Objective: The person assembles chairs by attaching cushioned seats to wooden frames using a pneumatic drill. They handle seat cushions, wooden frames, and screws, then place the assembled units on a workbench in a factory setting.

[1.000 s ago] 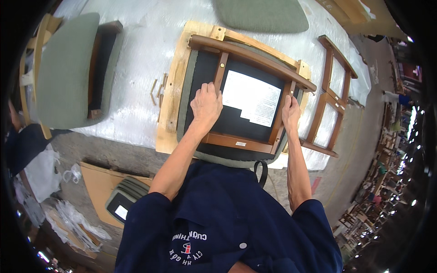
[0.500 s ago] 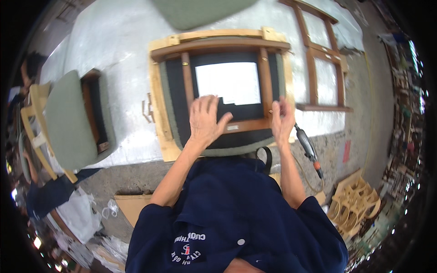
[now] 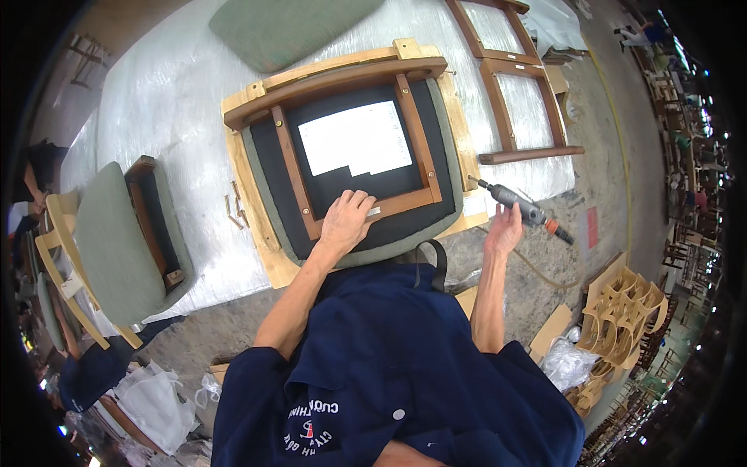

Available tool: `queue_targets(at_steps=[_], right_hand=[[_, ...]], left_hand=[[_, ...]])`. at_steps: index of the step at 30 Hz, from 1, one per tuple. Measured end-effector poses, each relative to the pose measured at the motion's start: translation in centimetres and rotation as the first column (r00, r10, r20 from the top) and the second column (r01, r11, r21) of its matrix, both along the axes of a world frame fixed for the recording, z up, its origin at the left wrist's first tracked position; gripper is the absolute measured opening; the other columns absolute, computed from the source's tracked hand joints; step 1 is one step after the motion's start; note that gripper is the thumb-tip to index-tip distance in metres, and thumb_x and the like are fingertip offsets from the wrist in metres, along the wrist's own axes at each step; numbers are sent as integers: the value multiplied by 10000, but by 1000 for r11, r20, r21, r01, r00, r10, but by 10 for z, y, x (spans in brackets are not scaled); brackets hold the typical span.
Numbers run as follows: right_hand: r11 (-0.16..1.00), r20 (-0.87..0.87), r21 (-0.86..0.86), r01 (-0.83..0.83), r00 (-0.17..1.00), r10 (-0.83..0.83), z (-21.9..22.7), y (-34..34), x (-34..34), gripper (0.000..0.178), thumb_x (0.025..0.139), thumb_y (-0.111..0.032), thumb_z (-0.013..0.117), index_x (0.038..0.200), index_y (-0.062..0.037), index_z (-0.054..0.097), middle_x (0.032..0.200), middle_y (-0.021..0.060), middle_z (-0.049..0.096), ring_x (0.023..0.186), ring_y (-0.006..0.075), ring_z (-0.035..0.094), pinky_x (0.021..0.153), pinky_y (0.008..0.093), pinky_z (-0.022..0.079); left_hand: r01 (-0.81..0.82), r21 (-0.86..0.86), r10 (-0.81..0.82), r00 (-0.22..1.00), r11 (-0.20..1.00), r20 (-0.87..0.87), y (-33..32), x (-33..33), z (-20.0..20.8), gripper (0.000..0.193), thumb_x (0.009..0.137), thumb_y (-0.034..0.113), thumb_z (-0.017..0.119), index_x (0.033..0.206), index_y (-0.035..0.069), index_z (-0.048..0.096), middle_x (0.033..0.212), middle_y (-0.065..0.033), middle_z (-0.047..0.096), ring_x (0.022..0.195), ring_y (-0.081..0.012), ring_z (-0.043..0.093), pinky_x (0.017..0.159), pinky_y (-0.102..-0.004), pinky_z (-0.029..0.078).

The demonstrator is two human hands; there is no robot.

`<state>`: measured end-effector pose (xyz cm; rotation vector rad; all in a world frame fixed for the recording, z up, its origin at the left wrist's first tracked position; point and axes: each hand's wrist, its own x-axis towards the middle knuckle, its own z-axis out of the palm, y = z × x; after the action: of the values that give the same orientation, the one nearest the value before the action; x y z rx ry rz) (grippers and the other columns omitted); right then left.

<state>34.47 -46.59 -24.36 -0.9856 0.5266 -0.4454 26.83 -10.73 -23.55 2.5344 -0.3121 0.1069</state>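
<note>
A chair seat with a dark underside and green-grey padded edge [image 3: 454, 175] lies upside down on a light wooden jig [image 3: 236, 167]. Fixed across it is a brown wooden frame [image 3: 292, 167] with screws in its rails. A white paper sheet [image 3: 354, 136] lies inside the frame. My left hand [image 3: 348, 223] has its fingers bent over the frame's near rail. Off the right side of the jig, my right hand [image 3: 504, 229] grips a grey power screwdriver [image 3: 520, 205] with an orange ring; its bit points left toward the jig.
Loose screws [image 3: 235, 206] lie left of the jig on the plastic-covered table [image 3: 206, 93]. A padded chair part [image 3: 117, 241] stands at left, another green cushion [image 3: 288, 27] at the far side. Brown frames [image 3: 510, 144] lie at right; curved wooden pieces [image 3: 622, 311] sit on the floor.
My right hand has left the seat's right side and taken hold of the screwdriver, raising it. My left hand has settled on the near rail. The view has turned somewhat.
</note>
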Motion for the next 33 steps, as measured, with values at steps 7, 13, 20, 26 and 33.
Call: queue_targets(at_steps=[7,13,20,26,33], right_hand=[[843,105,-516,-153,965,239,31,32,38,716,858,-27,794,1482,-25,443,1086,63,659,976,132,615,926,291,486],[723,18,-612,-321,908,419,35,32,59,691,864,-136,805,1468,-27,487,961,7,618,853,91,585,820,242,493],[688,-46,-618,-381,890,453,21,42,79,550,877,-151,787,1368,-12,584,911,7,638,771,66,575,721,243,501],[678,-97,-546,-492,841,532,44,45,82,443,865,-182,810,1236,11,663,922,44,684,804,125,641,748,276,528],[712,32,-609,-350,886,463,96,87,48,158,918,-135,739,984,-5,678,885,121,717,826,190,695,814,343,558]], left_hand=[[-26,1,26,1000,1000,-15,-1,0,0,433,743,113,798,1144,69,640,1089,-72,598,1019,-277,576,896,-392,520],[-49,12,49,999,999,-19,-6,3,6,417,745,144,816,1124,77,657,1062,-71,609,1007,-281,582,877,-396,518],[-70,13,70,997,997,-36,-7,2,9,419,746,132,807,1134,85,657,1051,-65,612,1006,-279,584,877,-399,519],[-88,23,88,996,996,-31,-9,2,7,382,764,155,794,1115,97,656,1038,-64,613,973,-277,586,856,-392,524],[-104,19,105,994,994,-38,-9,0,3,392,737,119,784,1108,103,658,1051,-58,602,996,-271,581,887,-381,528]])
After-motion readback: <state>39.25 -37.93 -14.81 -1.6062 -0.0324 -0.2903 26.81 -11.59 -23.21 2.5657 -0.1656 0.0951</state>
